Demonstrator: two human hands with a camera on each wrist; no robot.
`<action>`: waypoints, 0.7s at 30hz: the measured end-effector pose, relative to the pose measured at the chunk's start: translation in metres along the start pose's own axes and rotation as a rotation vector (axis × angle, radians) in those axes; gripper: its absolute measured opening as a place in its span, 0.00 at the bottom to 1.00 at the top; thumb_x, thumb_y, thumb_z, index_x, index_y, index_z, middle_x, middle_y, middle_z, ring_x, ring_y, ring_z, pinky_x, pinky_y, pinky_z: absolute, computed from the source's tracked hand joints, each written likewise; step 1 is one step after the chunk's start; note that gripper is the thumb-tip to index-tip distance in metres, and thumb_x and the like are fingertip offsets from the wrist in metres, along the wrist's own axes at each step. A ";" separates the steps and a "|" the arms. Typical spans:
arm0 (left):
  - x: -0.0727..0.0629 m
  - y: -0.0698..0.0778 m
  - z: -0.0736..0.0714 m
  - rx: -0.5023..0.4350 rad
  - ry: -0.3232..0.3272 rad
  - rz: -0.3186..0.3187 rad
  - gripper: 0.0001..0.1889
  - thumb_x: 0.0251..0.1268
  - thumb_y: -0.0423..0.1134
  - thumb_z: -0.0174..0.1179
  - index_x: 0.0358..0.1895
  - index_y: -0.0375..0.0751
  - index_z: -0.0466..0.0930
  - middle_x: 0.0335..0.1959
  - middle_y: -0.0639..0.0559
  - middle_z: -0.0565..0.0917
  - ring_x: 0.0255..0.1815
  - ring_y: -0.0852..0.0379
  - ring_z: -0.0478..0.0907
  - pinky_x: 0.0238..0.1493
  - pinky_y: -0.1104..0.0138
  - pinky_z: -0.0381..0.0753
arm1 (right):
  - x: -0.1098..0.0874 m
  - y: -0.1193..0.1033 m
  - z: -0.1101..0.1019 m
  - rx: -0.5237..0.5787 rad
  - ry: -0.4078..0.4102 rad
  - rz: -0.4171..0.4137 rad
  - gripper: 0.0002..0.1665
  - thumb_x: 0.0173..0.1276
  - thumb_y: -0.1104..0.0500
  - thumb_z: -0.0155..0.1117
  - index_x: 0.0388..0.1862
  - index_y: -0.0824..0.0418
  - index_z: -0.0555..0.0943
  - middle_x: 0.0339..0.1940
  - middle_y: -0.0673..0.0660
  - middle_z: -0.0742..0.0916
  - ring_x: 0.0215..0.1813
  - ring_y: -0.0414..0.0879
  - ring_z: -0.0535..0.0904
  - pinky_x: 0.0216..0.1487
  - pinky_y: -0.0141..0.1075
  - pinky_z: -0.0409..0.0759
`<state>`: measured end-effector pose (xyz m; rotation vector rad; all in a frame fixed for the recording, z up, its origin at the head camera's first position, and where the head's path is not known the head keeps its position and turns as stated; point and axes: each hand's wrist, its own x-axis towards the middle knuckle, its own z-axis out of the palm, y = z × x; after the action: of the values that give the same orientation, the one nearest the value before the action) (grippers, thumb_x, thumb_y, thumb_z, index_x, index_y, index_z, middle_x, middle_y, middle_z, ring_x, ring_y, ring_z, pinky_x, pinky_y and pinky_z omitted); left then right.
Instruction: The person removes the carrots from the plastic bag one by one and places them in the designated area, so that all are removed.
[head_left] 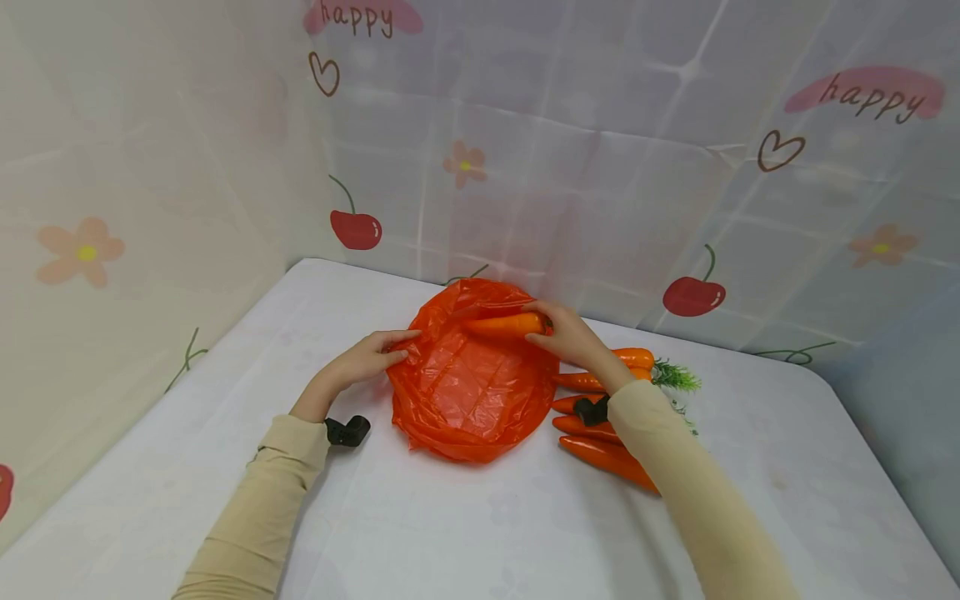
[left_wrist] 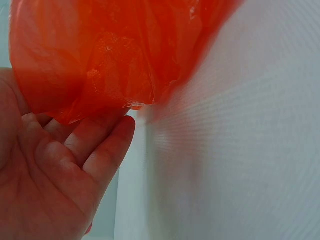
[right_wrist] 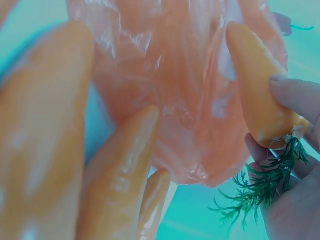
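An orange-red plastic bag (head_left: 468,383) lies on the table with its mouth spread wide. My left hand (head_left: 367,357) is at its left rim; in the left wrist view the bag's edge passes between thumb and fingers (left_wrist: 107,140). My right hand (head_left: 566,337) grips a carrot (head_left: 506,325) by its thick top end, at the far right of the bag's mouth. The carrot's tip points left, over the opening. In the right wrist view, green leaves (right_wrist: 270,175) hang from the held carrot beside the palm.
Several more carrots (head_left: 600,450) lie in a row right of the bag, tips toward it, partly hidden under my right forearm. Their green tops (head_left: 675,377) point right. A patterned cloth wall (head_left: 555,192) stands behind the white table (head_left: 450,533).
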<state>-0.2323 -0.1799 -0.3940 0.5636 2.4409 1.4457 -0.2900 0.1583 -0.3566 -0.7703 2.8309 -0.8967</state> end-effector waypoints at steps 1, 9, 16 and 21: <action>0.000 0.000 0.000 0.000 0.001 0.002 0.24 0.71 0.31 0.46 0.68 0.32 0.60 0.67 0.34 0.61 0.64 0.40 0.60 0.62 0.49 0.61 | -0.002 -0.002 0.000 0.007 0.006 -0.006 0.28 0.63 0.60 0.65 0.62 0.62 0.72 0.55 0.59 0.77 0.49 0.53 0.71 0.54 0.46 0.73; 0.000 -0.001 0.000 0.008 0.004 0.011 0.24 0.71 0.32 0.47 0.68 0.33 0.61 0.66 0.34 0.62 0.64 0.40 0.60 0.62 0.49 0.61 | -0.027 -0.011 -0.004 0.065 0.066 -0.014 0.28 0.63 0.57 0.66 0.61 0.62 0.73 0.53 0.60 0.77 0.48 0.54 0.72 0.51 0.46 0.75; 0.000 -0.002 0.000 0.014 0.008 0.016 0.24 0.71 0.32 0.47 0.68 0.33 0.61 0.67 0.35 0.62 0.64 0.40 0.60 0.61 0.49 0.62 | -0.053 -0.013 -0.008 0.127 0.132 -0.019 0.27 0.62 0.56 0.67 0.59 0.62 0.74 0.50 0.61 0.79 0.46 0.53 0.75 0.46 0.43 0.78; 0.000 -0.001 0.000 0.020 0.009 0.016 0.24 0.70 0.32 0.47 0.68 0.33 0.61 0.67 0.35 0.62 0.64 0.40 0.61 0.61 0.49 0.62 | -0.072 -0.014 -0.010 0.199 0.118 0.014 0.28 0.63 0.53 0.66 0.60 0.60 0.73 0.50 0.59 0.79 0.46 0.52 0.75 0.46 0.41 0.79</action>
<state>-0.2322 -0.1805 -0.3950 0.5830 2.4660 1.4347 -0.2235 0.1882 -0.3462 -0.6936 2.7822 -1.2368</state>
